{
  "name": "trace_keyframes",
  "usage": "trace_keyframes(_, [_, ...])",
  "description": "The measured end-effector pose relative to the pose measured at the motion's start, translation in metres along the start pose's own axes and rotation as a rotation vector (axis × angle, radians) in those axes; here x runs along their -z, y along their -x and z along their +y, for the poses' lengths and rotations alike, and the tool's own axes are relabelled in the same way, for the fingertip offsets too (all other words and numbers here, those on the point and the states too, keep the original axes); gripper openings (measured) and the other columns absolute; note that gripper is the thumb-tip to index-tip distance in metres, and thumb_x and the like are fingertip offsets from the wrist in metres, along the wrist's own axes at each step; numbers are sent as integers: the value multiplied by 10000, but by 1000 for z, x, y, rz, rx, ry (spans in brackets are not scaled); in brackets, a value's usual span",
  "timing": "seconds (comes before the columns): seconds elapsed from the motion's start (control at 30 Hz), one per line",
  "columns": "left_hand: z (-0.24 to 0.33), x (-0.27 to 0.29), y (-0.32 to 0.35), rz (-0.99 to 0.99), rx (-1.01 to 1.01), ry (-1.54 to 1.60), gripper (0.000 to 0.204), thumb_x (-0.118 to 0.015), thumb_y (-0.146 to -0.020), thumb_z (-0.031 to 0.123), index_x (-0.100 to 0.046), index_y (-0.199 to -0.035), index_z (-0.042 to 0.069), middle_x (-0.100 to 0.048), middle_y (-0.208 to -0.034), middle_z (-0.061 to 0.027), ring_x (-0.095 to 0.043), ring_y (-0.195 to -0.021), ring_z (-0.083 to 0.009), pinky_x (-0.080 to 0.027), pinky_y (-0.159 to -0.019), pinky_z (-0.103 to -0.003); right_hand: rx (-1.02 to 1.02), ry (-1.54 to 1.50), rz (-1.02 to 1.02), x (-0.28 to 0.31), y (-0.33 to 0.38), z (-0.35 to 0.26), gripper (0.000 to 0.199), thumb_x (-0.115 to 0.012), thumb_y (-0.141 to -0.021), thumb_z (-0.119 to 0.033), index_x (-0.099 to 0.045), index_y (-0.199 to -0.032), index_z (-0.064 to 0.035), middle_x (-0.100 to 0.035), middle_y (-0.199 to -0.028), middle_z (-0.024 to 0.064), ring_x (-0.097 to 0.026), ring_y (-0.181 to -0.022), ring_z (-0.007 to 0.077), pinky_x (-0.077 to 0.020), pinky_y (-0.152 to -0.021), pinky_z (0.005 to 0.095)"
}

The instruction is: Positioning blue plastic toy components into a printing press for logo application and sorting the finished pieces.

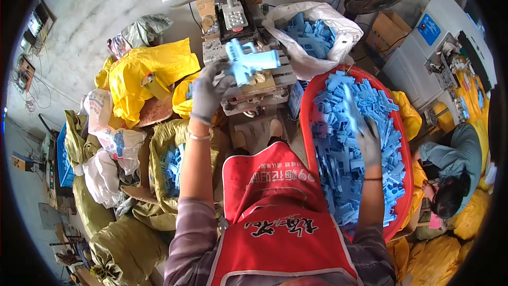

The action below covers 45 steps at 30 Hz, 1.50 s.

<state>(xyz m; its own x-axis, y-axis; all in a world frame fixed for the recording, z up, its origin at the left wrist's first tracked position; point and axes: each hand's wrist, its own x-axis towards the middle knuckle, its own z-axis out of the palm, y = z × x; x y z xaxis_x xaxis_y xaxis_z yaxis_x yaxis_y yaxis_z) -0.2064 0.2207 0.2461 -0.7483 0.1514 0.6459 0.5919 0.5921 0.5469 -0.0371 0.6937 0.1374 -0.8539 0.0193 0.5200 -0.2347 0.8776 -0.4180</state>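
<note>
Red apron (pixel 288 249), blue pistol (pixel 259 61) pointing right; axis crosswise

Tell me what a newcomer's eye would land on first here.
Likely the red tub heaped with light-blue pieces, right of the red apron. Then the gun-shaped blue piece in the left hand, in front of the machine at top centre, and the large yellow sack left of that hand.

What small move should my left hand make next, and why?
I'd probably lower the left hand slightly, bringing its blue pistol-shaped piece toward the machine bed: the piece appears held just above it, while the right hand, over the red tub, already has another blue piece.
</note>
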Motion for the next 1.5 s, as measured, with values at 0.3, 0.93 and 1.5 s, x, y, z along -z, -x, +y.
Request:
trace_keyframes(0.3, [-53,108,181,436,534,-130,357,-653,-956,118,-609,-1288,-5,-652,-1294,-158,-619,-1197,-268,-479,-1018,-364,-150,-946,-313,-98,-187,-155,307,-683,-902,-71,-667,-1205,-27,-686,-1080,78,-622,-887,122,-518,-770,261])
trace_keyframes(0.93, [-48,32,227,18,550,-9,260,-566,-1012,138,-695,-1164,-28,-734,-1104,-109,-685,-985,-195,-530,-907,-323,18,-584,185,-70,-77,-128,325,-679,-924,-189,-635,-1209,-38,-679,-1038,164,-688,-889,282,-541,-767,371])
trace_keyframes(1.5, [-35,-31,196,-281,372,-133,300,-544,-1029,198,-688,-1190,-10,-733,-1139,-120,-702,-1011,-233,-543,-894,-335,-997,564,-90,18,316,20,560,-689,-868,-336,-545,-1397,-223,-468,-1475,86,-425,-1362,350,-380,-1105,457])
